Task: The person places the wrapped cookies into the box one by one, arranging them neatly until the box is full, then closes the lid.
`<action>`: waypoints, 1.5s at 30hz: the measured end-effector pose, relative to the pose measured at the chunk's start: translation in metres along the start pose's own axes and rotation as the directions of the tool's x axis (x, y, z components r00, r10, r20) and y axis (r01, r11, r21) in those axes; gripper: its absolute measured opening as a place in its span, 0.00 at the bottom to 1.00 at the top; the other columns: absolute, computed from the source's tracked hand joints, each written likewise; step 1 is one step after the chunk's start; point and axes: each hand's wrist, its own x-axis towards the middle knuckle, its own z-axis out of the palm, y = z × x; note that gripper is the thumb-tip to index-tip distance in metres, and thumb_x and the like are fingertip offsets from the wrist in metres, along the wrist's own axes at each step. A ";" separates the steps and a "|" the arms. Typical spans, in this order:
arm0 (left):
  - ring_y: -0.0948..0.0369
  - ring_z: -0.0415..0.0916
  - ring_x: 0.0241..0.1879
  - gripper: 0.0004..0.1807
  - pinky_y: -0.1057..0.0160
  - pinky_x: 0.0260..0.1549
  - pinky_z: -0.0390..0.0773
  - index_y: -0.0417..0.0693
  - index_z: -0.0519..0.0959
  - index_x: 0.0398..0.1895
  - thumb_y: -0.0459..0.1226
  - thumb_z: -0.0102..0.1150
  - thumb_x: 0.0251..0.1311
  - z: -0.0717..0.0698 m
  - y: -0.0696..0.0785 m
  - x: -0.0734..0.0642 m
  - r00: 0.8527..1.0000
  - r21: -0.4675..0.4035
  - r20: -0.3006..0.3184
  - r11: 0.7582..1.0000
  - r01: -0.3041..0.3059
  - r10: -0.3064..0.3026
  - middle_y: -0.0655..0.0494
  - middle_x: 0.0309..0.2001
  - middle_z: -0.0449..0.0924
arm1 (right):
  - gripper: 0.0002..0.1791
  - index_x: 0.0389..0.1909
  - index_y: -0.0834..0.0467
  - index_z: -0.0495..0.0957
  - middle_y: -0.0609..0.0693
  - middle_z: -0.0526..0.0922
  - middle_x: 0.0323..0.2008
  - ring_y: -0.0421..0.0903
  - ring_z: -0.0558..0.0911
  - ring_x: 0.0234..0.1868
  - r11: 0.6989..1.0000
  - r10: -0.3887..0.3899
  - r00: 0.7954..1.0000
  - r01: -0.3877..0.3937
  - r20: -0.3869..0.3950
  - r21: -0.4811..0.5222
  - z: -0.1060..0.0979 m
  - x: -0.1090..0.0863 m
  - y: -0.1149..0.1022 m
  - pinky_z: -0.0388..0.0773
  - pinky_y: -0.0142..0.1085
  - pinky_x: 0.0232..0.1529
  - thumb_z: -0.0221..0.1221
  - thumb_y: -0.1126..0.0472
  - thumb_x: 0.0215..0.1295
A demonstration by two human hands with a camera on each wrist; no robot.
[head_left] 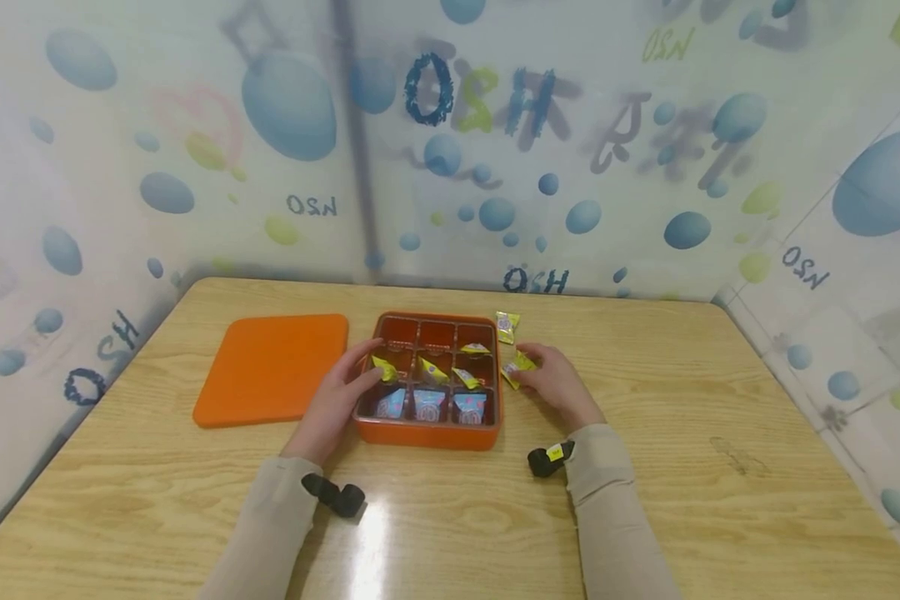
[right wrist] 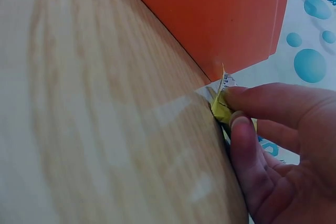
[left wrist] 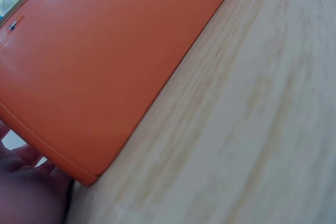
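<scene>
An orange box [head_left: 429, 435] with a clear-rimmed divided insert sits on the table. My left hand [head_left: 333, 408] holds its left side, thumb over the rim near a yellow candy packet [head_left: 384, 368]; the box wall partly hides those fingers in the left wrist view. To the right of the box, my right hand [head_left: 558, 387] pinches another yellow candy packet [right wrist: 221, 109] between thumb and fingers, low by the tabletop. Blue candy packets [head_left: 429, 406] fill the front row of compartments. Yellow packets lie in the middle row and the back right compartment.
An orange lid [head_left: 273, 367] lies flat left of the box. One loose yellow packet [head_left: 507, 327] rests beyond my right hand, by the box's back right corner. The wooden table [head_left: 682, 433] meets a patterned wall [head_left: 450, 208] behind and at both sides.
</scene>
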 end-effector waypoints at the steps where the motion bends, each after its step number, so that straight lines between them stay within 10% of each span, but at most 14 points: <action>1: 0.55 0.42 0.67 0.26 0.48 0.61 0.48 0.55 0.61 0.64 0.42 0.50 0.62 0.000 0.000 0.000 1.000 0.001 -0.001 1.000 -0.001 0.001 0.60 0.67 0.51 | 0.28 0.59 0.54 0.66 0.56 0.64 0.56 0.49 0.70 0.47 1.000 0.003 1.000 -0.003 0.001 0.002 0.000 0.000 0.000 0.75 0.37 0.41 0.59 0.59 0.55; 45: 0.54 0.42 0.67 0.25 0.47 0.61 0.47 0.54 0.61 0.64 0.40 0.49 0.62 0.000 0.002 -0.001 1.000 -0.015 0.001 1.000 0.003 -0.003 0.60 0.67 0.51 | 0.22 0.56 0.56 0.68 0.57 0.74 0.39 0.45 0.74 0.24 0.975 -0.022 0.999 0.030 -0.037 0.219 -0.002 0.003 0.006 0.76 0.35 0.27 0.55 0.59 0.61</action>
